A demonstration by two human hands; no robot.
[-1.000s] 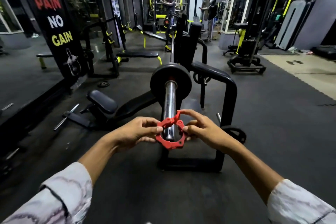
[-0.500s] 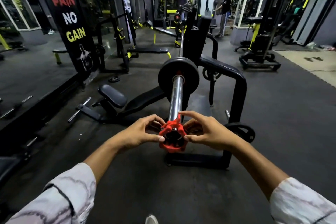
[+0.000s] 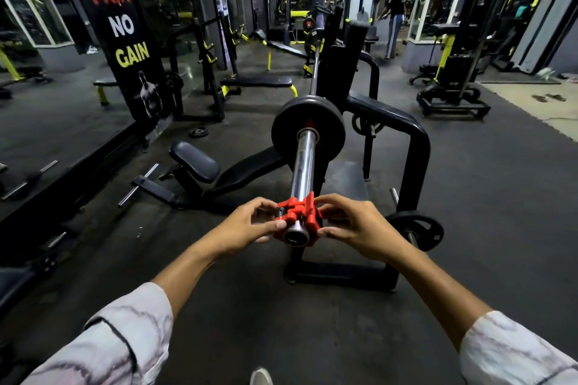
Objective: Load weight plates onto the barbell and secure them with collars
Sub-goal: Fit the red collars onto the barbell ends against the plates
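While the barbell (image 3: 303,162) rests on the black rack (image 3: 406,131), I see the red collar (image 3: 298,219) ringing the very tip of its chrome sleeve, well apart from the black weight plate (image 3: 328,134) farther up. My left hand (image 3: 247,228) and right hand (image 3: 356,228) each close a fingertip grip on the collar's sides.

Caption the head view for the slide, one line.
Both hands, left and right, hold a red collar around the near end of the barbell sleeve, apart from the loaded black plate.
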